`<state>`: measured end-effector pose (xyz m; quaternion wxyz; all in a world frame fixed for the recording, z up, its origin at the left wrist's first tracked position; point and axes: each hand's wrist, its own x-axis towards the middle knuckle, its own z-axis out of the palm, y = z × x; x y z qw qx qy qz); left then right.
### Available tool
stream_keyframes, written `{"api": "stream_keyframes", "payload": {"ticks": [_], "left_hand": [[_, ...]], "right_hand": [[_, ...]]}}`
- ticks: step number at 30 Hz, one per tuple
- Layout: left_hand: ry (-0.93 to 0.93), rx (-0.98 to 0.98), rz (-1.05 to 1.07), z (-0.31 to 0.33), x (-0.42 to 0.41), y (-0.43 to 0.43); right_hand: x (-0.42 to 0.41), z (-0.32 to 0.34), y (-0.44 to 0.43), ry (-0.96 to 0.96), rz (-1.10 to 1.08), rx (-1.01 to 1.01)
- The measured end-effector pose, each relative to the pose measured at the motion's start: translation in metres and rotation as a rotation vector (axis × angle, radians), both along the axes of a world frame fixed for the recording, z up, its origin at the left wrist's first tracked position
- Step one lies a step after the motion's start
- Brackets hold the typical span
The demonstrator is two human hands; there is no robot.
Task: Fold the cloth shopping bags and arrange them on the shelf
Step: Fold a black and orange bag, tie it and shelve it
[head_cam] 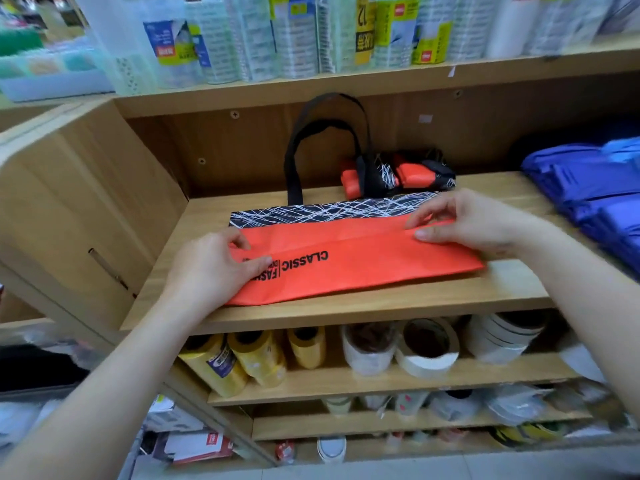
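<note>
Pinching the orange bag (346,268) at each end with left hand (211,271) and right hand (467,223); likely springs open if released unevenly; may slide off the shelf (381,304).

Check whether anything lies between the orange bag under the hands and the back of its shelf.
Yes: a folded bag sits behind the orange bag, right of centre, near the back of the shelf.

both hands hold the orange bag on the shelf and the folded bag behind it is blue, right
Not blue: the head view shows the folded bag behind it is orange and black; the blue bags lie further right. Both the left hand and right hand do hold the orange bag on the shelf.
</note>
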<state>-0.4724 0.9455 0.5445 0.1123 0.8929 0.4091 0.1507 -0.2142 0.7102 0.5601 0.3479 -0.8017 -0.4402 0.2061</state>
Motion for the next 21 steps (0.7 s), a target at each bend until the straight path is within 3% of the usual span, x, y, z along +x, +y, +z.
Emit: {"api": "stream_keyframes", "payload": {"ticks": [3, 5, 7, 8, 10, 12, 15, 18, 21], "left_hand": [[-0.091, 0.129, -0.137, -0.008, -0.006, 0.000], [-0.161, 0.195, -0.430, -0.012, -0.012, 0.000], [-0.031, 0.048, -0.653, -0.012, -0.021, -0.002], [0.083, -0.039, -0.691, -0.013, -0.026, -0.001], [0.258, -0.028, -0.705, -0.016, -0.036, 0.002], [0.228, -0.004, -0.703, -0.018, -0.043, 0.002], [0.004, -0.120, -0.657, -0.015, -0.051, 0.000], [-0.116, -0.304, -0.578, -0.007, -0.060, 0.005], [-0.165, -0.446, -0.461, 0.005, -0.060, 0.007]], "right_hand": [[-0.011, -0.011, 0.001, -0.148, -0.066, 0.014], [-0.019, -0.016, 0.000, -0.299, -0.080, -0.020], [-0.026, -0.019, -0.003, -0.483, -0.083, -0.040], [-0.029, -0.020, -0.005, -0.562, -0.072, -0.032], [-0.035, -0.022, -0.009, -0.641, 0.003, 0.012], [-0.038, -0.026, -0.015, -0.516, 0.105, 0.050], [-0.035, -0.023, -0.030, -0.262, 0.233, -0.029], [-0.032, -0.016, -0.044, -0.269, 0.383, -0.212], [-0.033, -0.016, -0.052, -0.203, 0.334, -0.132]]}}
